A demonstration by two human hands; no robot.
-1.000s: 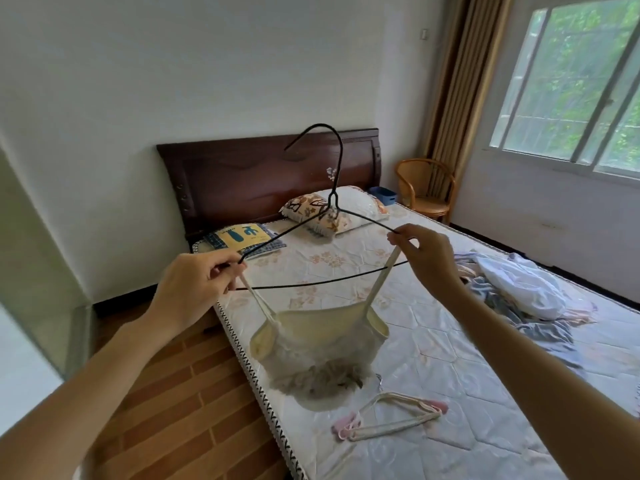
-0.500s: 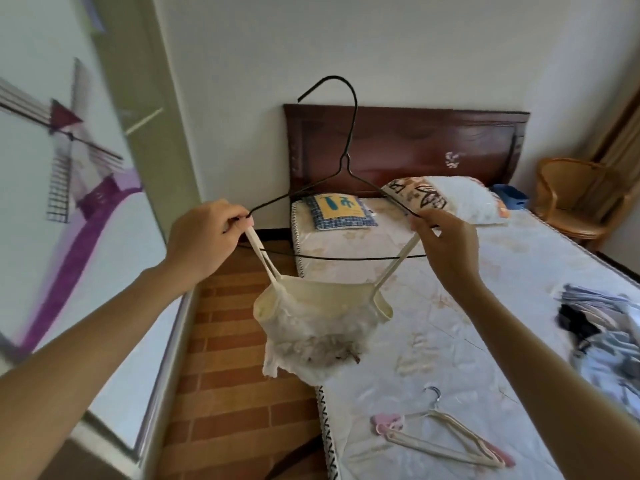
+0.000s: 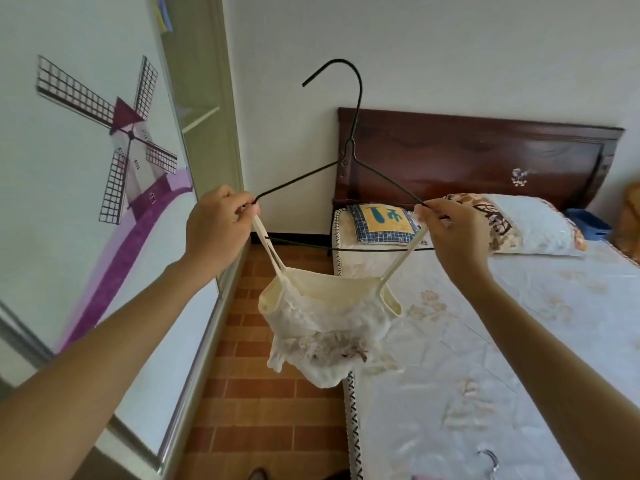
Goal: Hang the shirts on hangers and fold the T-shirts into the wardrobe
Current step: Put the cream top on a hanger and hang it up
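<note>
While both arms reach fwd, left hand [image 3: 216, 230] & right hand [image 3: 450, 230] pinch hanger [image 3: 349, 157] ends.

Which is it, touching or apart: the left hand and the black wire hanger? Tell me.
Touching. The head view shows the left hand pinching the left end of the black wire hanger together with the camisole strap.

— Where are we?
— We take this for a bedroom in a home: a bed [image 3: 519, 341] with a floral mattress cover and a dark wooden headboard [image 3: 485, 157].
— What else do we see?
— Two pillows [image 3: 530, 223] just below the headboard, and left of the bed a wardrobe door [image 3: 86, 168] printed with a windmill.
</note>
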